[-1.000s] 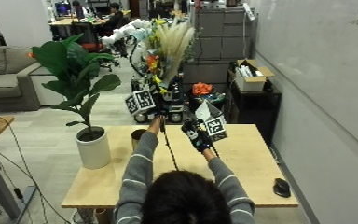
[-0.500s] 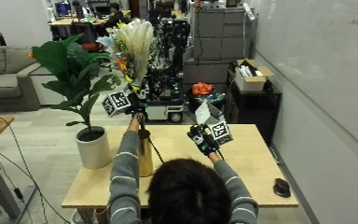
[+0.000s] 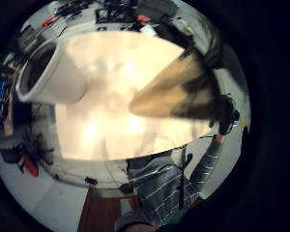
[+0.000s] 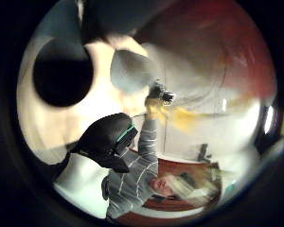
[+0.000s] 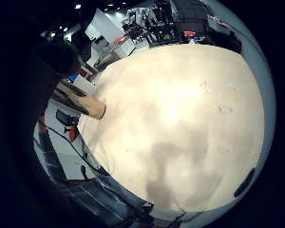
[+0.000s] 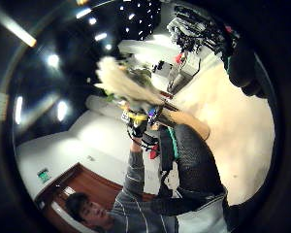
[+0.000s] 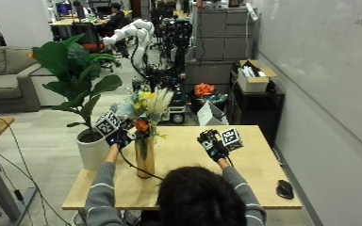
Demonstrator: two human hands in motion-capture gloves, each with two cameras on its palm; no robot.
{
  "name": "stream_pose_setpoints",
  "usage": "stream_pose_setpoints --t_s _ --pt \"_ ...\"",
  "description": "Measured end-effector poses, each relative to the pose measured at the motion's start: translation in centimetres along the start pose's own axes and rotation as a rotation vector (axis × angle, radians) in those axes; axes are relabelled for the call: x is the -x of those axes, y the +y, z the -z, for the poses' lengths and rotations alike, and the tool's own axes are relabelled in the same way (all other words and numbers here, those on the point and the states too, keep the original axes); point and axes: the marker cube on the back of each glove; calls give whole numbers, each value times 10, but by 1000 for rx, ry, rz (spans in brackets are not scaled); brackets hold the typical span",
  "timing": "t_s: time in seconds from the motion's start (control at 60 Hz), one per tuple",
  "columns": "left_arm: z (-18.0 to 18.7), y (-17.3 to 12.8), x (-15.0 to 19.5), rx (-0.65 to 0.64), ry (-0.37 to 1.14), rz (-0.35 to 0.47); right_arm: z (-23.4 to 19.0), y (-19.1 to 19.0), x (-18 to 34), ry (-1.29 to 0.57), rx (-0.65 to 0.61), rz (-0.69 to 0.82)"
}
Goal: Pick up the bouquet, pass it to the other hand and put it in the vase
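Standing in the tall, slim, tan-brown vase [image 7: 145, 157] on the pale wooden bench [image 7: 187, 188], the bouquet of yellow, orange and cream-plumed flowers [image 7: 146, 109] rose with its blooms well above the vase's mouth. The vase stood toward the person's left side of the bench, near its left edge.

The person's black-gloved left hand [image 7: 119, 137] was raised just beside the bouquet at the height of the lower blooms, close above the vase's rim. Whether its grip was still pinched on the stems or spread off them I could not tell; the flowers hid the fingers, and the palm views did not settle it. From the left little-finger side, the vase [image 3: 176, 92] showed as a tan cone over the bench top.

The black-gloved right hand [image 7: 212, 142] hung above the middle of the bench, well apart from the vase, its grip loosely curled round nothing. Its thumb-side view caught the bouquet [image 6: 123, 87] and the left hand [image 6: 137, 127] below the flowers.

A large-leaved green plant in a white pot [image 7: 93, 149] stood on the floor just beside the bench's left edge. A small dark computer mouse [image 7: 284, 189] lay near the bench's right front corner.
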Motion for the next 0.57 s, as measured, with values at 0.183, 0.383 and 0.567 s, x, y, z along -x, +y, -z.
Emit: stream_pose_setpoints --t_s 0.183,0.383,0.567 --pt "-22 -23 69 28 10 13 14 -1 -9 73 -56 130" --pt "-16 -17 84 -22 17 23 29 3 -1 56 -33 41" --pt "-18 -18 84 -30 42 32 34 9 19 -34 -11 12"
